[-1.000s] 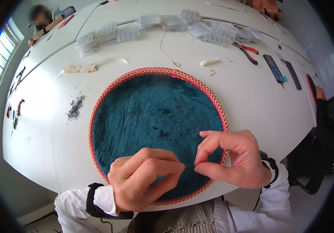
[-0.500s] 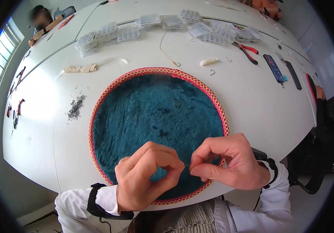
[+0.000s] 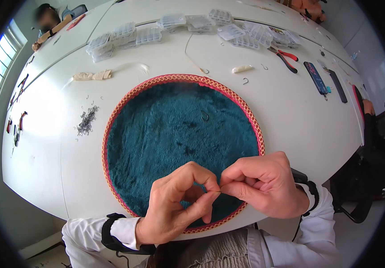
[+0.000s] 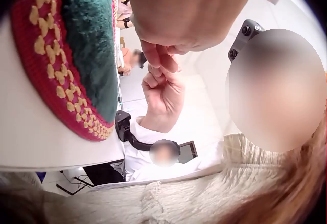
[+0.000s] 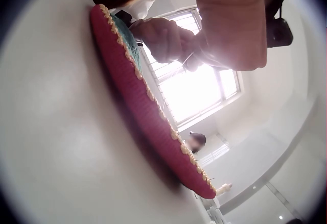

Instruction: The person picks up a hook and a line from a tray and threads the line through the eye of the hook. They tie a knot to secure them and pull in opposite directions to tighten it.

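Over the near edge of a round teal plush mat (image 3: pixel 152 129), both hands meet fingertip to fingertip. My left hand (image 3: pixel 168 203) pinches with thumb and index finger, its other fingers bent loosely. My right hand (image 3: pixel 270 187) pinches at the same spot from the other side. A thin strand (image 5: pixel 188 58) shows between the fingertips in the right wrist view; most of it is hidden by the fingers. One dark fish hook (image 3: pixel 205 116) lies on the plush beyond the hands.
Small hooks lie in a pile (image 3: pixel 86 121) left of the mat. Behind it are a wrapped bundle of pale fibres (image 3: pixel 92 76), a white stick-like piece (image 3: pixel 242 69), a loose hook (image 3: pixel 245 81) and stacked clear boxes (image 3: pixel 149 35). Red-handled pliers (image 3: pixel 286 60) and a phone (image 3: pixel 315 78) lie right.
The left hand has shifted right, and its fingertips now meet the right hand's. The right hand moved slightly left and its fingers drew in; the gap with the strand has closed.
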Demonstrator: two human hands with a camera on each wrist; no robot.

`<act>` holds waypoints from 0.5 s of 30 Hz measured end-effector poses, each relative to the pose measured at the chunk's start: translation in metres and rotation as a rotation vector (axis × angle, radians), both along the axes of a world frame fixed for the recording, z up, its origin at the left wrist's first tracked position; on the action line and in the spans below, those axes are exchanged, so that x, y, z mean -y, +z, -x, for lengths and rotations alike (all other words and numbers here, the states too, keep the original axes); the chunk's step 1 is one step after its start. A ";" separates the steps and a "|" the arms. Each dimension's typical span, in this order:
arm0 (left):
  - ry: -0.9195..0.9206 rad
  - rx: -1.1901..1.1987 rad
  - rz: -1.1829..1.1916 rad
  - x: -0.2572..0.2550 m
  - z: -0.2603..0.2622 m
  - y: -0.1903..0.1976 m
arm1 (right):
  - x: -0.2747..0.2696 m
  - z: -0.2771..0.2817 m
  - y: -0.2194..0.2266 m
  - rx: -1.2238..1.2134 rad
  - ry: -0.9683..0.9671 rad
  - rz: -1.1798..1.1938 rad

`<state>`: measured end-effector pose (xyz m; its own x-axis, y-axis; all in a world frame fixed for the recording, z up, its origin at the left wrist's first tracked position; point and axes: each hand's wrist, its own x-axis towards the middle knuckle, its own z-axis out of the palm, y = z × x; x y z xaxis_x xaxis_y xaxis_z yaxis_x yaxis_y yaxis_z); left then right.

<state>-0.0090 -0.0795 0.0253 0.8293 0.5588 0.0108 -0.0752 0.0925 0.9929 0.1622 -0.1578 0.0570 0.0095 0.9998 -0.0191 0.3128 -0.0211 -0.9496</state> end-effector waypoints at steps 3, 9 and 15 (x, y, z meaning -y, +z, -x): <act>-0.034 0.006 0.039 0.000 0.001 -0.001 | 0.001 0.003 -0.001 0.126 -0.042 -0.119; -0.029 0.022 0.000 0.000 0.001 0.000 | 0.002 0.003 -0.002 0.229 -0.084 -0.261; 0.045 0.082 -0.073 -0.001 0.001 -0.001 | 0.001 -0.005 0.003 0.056 -0.082 -0.117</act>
<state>-0.0097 -0.0782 0.0238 0.7980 0.5907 0.1191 -0.1585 0.0150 0.9872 0.1671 -0.1590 0.0597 0.0895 0.9909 0.1002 0.3670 0.0607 -0.9282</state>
